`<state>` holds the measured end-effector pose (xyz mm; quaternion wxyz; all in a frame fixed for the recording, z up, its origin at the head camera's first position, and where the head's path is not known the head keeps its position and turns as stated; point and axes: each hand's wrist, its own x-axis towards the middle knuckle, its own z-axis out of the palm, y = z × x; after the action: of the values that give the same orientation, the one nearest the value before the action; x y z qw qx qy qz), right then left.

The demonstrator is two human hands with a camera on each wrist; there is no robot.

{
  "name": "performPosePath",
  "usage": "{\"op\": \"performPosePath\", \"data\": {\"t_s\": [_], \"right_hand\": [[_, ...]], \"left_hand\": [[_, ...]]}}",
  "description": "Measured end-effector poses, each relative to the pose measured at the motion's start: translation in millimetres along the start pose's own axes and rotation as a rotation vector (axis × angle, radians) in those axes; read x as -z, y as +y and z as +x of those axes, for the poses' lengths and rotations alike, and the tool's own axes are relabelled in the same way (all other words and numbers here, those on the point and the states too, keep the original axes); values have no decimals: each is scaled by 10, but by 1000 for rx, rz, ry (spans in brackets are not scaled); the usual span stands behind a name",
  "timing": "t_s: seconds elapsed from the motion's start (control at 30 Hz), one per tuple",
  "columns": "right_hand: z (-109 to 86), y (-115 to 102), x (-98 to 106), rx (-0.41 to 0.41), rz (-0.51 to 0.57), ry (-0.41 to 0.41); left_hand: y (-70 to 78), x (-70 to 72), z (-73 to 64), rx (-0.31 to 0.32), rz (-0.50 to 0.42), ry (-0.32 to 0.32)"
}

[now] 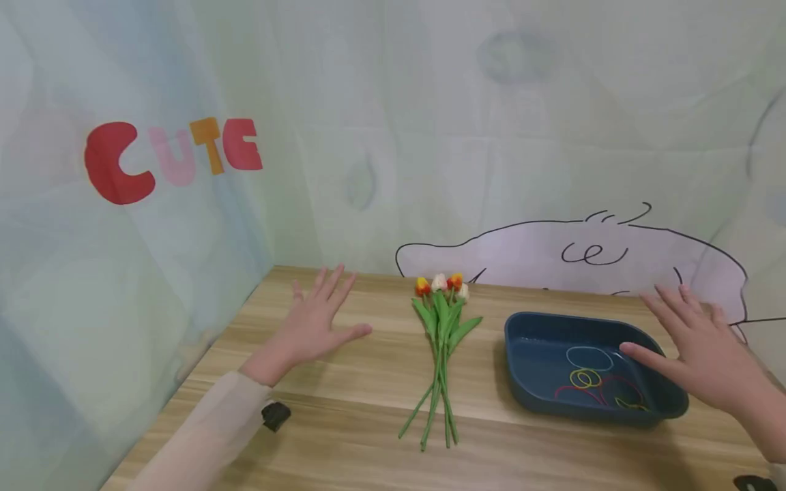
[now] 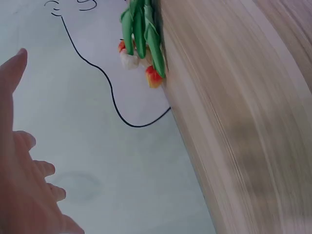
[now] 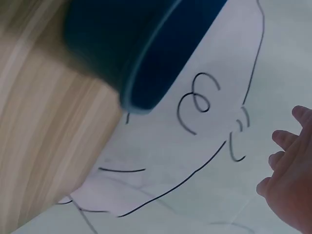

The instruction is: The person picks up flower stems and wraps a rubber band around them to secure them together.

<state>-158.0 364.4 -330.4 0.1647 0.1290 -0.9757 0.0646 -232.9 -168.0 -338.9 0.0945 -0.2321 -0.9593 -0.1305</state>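
A bunch of artificial tulips (image 1: pixel 441 341) lies on the table, with red-yellow and white heads at the back and green stems crossing toward the front. My left hand (image 1: pixel 314 320), fingers spread, is held over the table to the left of the tulips and grips nothing. To their right stands a dark blue basin (image 1: pixel 534 402) with several coloured rubber bands (image 1: pixel 585 378) in it. Above the basin's right side hovers my right hand (image 1: pixel 700 348), its fingers spread too. In the left wrist view the tulips (image 2: pixel 141 34) appear beyond the thumb; the right wrist view shows the basin (image 3: pixel 102 44) apart from the hand.
The wooden table (image 1: pixel 344 423) meets a pale cloth backdrop (image 1: pixel 344 136) at its back and left edges. Coloured letters (image 1: pixel 119 164) and a line-drawn figure (image 1: pixel 522 252) are on the cloth. A black clip-like piece (image 1: pixel 275 414) sits by the left sleeve.
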Motion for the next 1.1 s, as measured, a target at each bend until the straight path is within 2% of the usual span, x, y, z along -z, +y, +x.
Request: {"op": "performPosePath", "data": {"t_s": [0.07,0.3,0.57,0.83,1.1], "right_hand": [[46,-96,35,13,24,5],[182,-445,49,65,215,14],[344,-842,-21,71,342,-10],[508,-1182,-111,9,451,-77],[594,-1481,-300,-4,507,-68]], "left_hand": [[33,5,17,2,-52,9],[147,11,67,9,-174,9],[270,-22,91,34,-317,20],[352,-136,120,49,-444,40],[451,-314,187,82,-547,20]]}}
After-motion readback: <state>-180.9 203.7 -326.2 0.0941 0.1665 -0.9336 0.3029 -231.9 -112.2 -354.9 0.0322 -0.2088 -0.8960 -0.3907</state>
